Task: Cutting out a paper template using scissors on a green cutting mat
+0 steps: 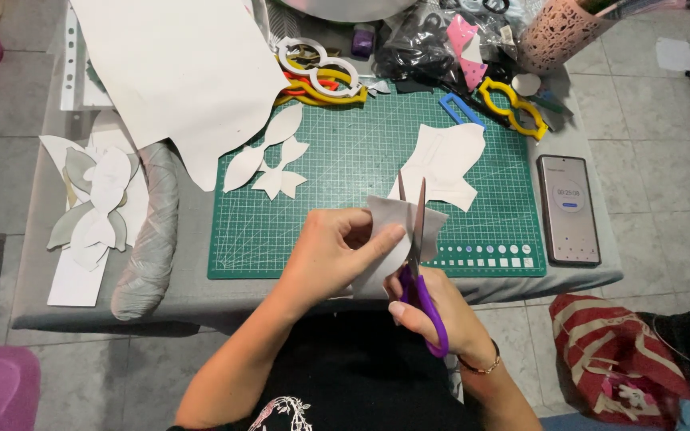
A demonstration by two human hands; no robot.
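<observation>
Left hand (331, 254) pinched a white paper piece (393, 239) over the green cutting mat (361, 152); right hand (433, 307) gripped purple scissors (418, 263), blades parted. Paper cutouts (269, 160) lay beyond, a phone (569, 209) rightward.

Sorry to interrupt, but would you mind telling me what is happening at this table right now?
A person is cutting a piece of white paper over a green cutting mat. The left hand holds the paper, while the right hand works purple-handled scissors, blades partway into it. Cut-out paper shapes lie on the mat, and a phone sits beside it.
</observation>
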